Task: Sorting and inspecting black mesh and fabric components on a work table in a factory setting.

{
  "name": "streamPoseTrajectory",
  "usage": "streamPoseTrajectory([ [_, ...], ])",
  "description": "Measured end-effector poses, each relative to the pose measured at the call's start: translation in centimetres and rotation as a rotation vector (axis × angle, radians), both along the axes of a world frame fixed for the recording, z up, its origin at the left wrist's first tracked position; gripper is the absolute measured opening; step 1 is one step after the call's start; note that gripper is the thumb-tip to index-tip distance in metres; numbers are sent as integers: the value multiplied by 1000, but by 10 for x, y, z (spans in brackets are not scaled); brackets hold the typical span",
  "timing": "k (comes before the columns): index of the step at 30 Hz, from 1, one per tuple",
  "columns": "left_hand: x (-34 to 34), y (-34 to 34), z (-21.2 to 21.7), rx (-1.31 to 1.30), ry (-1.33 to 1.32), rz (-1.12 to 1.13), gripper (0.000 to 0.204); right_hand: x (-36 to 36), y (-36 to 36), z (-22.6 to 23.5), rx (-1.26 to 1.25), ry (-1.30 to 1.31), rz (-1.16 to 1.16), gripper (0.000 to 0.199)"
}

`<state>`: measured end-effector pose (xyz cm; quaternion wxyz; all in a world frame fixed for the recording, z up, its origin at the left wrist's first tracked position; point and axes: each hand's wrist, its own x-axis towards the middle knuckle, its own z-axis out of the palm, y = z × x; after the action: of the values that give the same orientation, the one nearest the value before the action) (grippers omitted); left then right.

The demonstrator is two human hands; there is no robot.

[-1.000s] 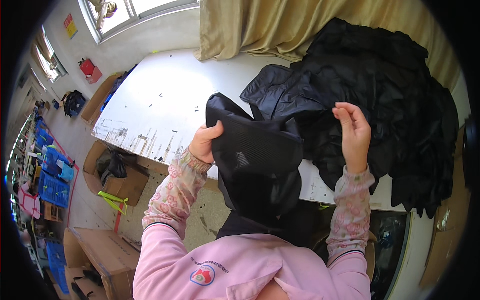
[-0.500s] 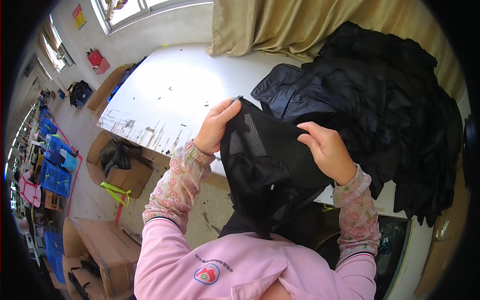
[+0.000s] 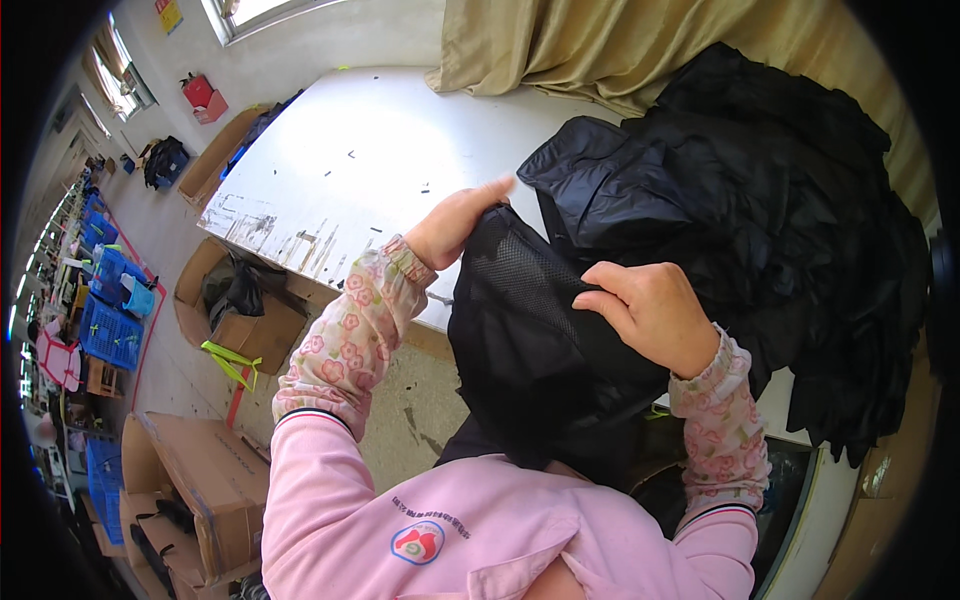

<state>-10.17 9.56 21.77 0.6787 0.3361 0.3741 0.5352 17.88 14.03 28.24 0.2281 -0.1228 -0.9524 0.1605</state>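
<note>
A black piece of fabric with a mesh panel (image 3: 530, 330) hangs between my hands in front of my body, over the near edge of the white table. My left hand (image 3: 458, 225) is closed on its upper left edge, the index finger reaching up along the edge. At the mesh panel's right side, my right hand (image 3: 650, 308) pinches the cloth between thumb and fingers. The lower part of the fabric droops in dark folds toward my lap. Just beyond my right hand lies a large heap of black shiny fabric pieces (image 3: 760, 220).
The white table (image 3: 370, 130) has scraps and worn dark marks along its left edge. A beige curtain (image 3: 560, 50) hangs behind it. Cardboard boxes (image 3: 205, 480) stand on the floor at left, with blue crates (image 3: 112, 330) farther off. A yellow-green strap (image 3: 235, 362) hangs by another box.
My right hand has shifted its grip slightly inward, and the mesh now slants and shows less spread. My left index finger has stretched out. The view has shifted a little.
</note>
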Motion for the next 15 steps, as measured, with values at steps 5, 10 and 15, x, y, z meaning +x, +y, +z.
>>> streamPoseTrajectory([
  [5,-31,-7,-37,80,470,465,34,0,31,13,-400,163,-104,14],
  [10,-32,-96,-123,-3,427,24,65,8,67,36,-799,463,-176,17],
  [15,36,-132,-177,102,-175,-149,90,-17,56,35,-946,650,-44,17],
])
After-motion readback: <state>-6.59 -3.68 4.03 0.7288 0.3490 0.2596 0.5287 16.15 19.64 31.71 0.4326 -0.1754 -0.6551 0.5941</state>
